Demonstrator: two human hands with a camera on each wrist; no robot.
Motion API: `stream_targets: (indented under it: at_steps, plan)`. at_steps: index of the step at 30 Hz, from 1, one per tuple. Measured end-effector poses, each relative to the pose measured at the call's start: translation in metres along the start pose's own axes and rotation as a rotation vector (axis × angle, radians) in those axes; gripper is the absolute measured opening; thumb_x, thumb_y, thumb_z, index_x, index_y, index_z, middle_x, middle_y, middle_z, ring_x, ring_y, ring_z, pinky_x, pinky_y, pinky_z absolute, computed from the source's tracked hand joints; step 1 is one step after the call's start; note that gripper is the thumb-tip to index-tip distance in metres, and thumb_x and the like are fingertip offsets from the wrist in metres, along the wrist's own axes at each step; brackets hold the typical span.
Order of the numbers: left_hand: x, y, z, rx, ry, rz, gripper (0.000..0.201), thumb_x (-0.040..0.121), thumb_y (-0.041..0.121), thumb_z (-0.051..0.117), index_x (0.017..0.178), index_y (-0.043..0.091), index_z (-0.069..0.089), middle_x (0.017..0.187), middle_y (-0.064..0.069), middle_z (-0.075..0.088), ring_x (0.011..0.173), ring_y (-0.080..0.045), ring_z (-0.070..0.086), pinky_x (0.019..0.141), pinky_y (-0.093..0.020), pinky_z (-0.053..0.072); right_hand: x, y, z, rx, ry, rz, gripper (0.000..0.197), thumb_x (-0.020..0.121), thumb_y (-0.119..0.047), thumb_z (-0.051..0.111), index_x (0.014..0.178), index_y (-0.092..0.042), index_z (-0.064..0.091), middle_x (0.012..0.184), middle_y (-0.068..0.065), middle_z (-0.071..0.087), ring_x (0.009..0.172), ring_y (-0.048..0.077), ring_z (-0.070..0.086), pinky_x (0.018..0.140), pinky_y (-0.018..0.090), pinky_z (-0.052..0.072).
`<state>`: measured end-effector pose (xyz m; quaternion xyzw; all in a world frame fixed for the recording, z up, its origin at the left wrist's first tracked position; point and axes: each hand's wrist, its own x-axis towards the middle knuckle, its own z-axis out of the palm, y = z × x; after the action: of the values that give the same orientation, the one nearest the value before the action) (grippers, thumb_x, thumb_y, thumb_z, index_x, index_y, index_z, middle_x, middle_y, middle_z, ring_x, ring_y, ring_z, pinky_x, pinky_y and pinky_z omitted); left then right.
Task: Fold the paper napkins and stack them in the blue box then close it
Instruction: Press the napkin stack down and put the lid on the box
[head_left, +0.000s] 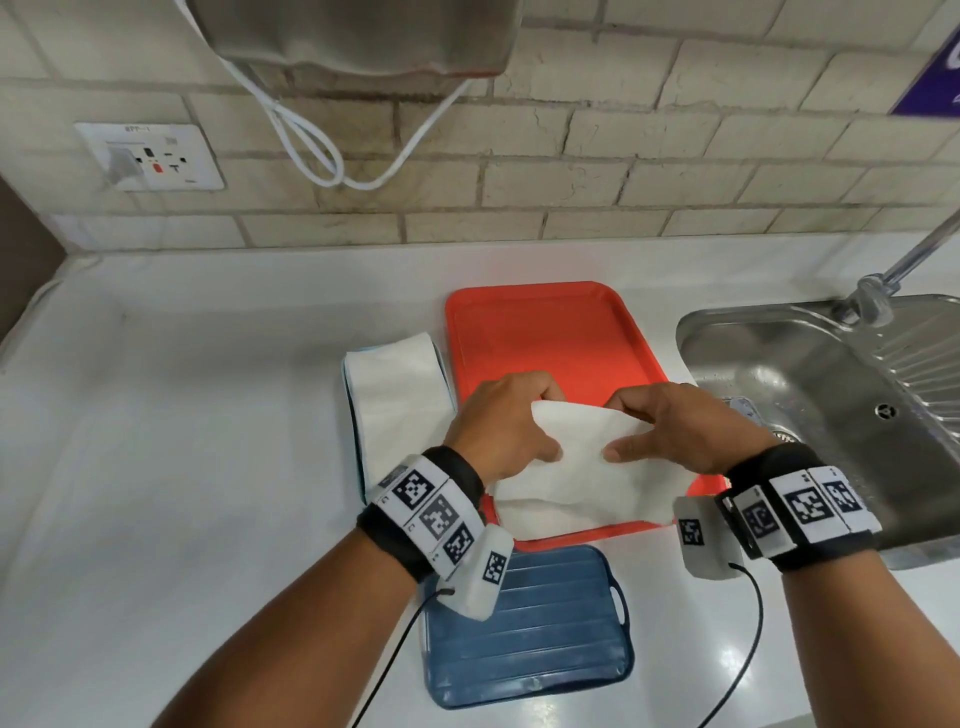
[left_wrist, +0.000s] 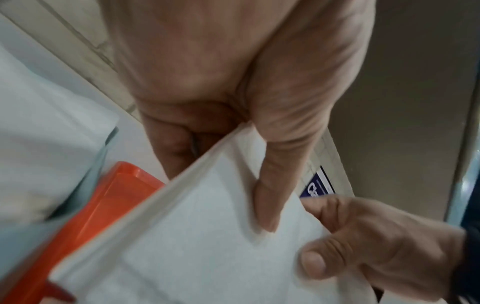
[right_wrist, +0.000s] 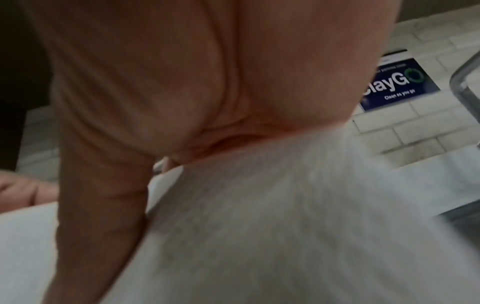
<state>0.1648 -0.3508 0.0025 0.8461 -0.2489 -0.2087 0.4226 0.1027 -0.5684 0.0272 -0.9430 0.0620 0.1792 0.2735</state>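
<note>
Left hand (head_left: 501, 421) and right hand (head_left: 670, 423) pinch the napkin's (head_left: 582, 483) far edge above the orange tray (head_left: 545, 332).

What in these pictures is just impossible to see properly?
- Blue box, head view: the white folded napkins inside hide all but its rim; their count is unreadable.
- Purple wall sign, head view: cut off by the edge.
- White napkin, right wrist view: blurred.

Tray (head_left: 540, 332) sat mid-counter (head_left: 208, 415), box (head_left: 353, 415) of napkins (head_left: 395, 395) touching its left edge, lid (head_left: 524, 629) just near of it, sink (head_left: 810, 374) to its right, both hands (head_left: 506, 421) (head_left: 670, 423) holding a napkin (head_left: 582, 483) over its near half.
</note>
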Motion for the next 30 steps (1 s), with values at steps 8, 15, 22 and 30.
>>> stream_targets:
  at_steps: [8, 15, 22, 30]
  plan:
    - [-0.008, -0.012, -0.079, -0.462, 0.084, -0.014, 0.045, 0.077, -0.006, 0.084, 0.113, 0.016, 0.070, 0.109, -0.003, 0.078, 0.103, -0.023, 0.074, 0.093, -0.043, 0.060, -0.006, -0.036, -0.006, 0.579, -0.159, -0.066, 0.024, 0.083, -0.012, 0.077, 0.106, -0.005, 0.075, 0.096, 0.011, 0.078, 0.080, 0.021, 0.074, 0.066, 0.026, 0.057]
    - [-0.018, -0.043, -0.156, -0.448, 0.070, -0.049, 0.034, 0.086, -0.011, 0.071, 0.105, 0.017, 0.073, 0.100, 0.000, 0.080, 0.093, -0.016, 0.075, 0.081, -0.029, 0.060, 0.004, -0.070, 0.035, 0.825, -0.139, -0.065, 0.044, 0.082, -0.004, 0.075, 0.124, -0.017, 0.066, 0.113, 0.010, 0.075, 0.101, 0.023, 0.072, 0.076, 0.028, 0.061]
    - [0.002, -0.071, -0.183, -0.152, -0.062, -0.103, 0.040, 0.078, 0.005, 0.077, 0.116, 0.013, 0.069, 0.116, -0.012, 0.074, 0.107, -0.029, 0.070, 0.096, -0.044, 0.055, 0.012, -0.124, 0.089, 0.966, -0.167, -0.014, 0.041, 0.089, -0.013, 0.074, 0.125, -0.015, 0.054, 0.094, 0.005, 0.077, 0.077, 0.019, 0.074, 0.060, 0.027, 0.051]
    - [0.037, -0.076, -0.167, 0.352, 0.072, -0.134, 0.046, 0.087, 0.012, 0.080, 0.130, 0.019, 0.065, 0.115, 0.003, 0.063, 0.104, -0.016, 0.059, 0.089, -0.026, 0.044, 0.028, -0.136, 0.117, 0.905, -0.001, 0.079, 0.017, 0.094, -0.013, 0.069, 0.109, -0.010, 0.062, 0.103, 0.006, 0.074, 0.078, 0.018, 0.071, 0.062, 0.025, 0.056]
